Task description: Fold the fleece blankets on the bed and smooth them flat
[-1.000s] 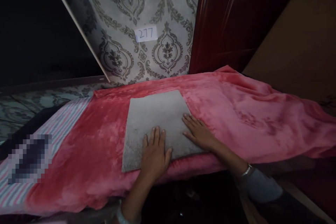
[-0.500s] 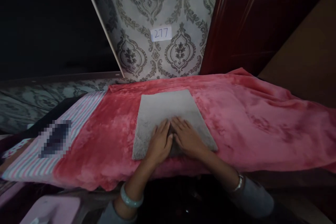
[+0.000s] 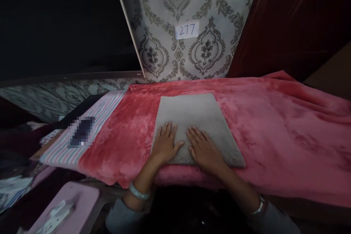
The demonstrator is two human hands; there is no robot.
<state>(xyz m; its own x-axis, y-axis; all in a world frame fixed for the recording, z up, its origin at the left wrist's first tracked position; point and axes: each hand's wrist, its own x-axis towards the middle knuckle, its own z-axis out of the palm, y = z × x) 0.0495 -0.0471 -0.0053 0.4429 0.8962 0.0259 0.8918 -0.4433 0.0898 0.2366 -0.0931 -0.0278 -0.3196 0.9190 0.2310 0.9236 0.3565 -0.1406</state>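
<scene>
A grey, short-piled square of cloth (image 3: 192, 111), its kind not clear, lies flat on a pink-red plush blanket (image 3: 274, 131). On its near left part rests my left hand (image 3: 166, 144), palm down, with the fingers stretched and the thumb pointing inward. My right hand (image 3: 204, 148) presses flat on the near middle of the same cloth, fingers extended. A gap of bare grey cloth shows between the two hands. Neither hand grasps anything.
Left of the blanket is a striped cloth (image 3: 109, 102) with a blurred-out dark object (image 3: 82, 131) on it. A pink stool (image 3: 85, 201) bearing a white power strip (image 3: 59, 215) stands at lower left. Behind are a dark screen (image 3: 63, 25) and a patterned wall (image 3: 161, 14).
My hands were close together at the middle of the grey cloth; they have moved apart, the left one toward the cloth's left edge. The camera view has shifted left.
</scene>
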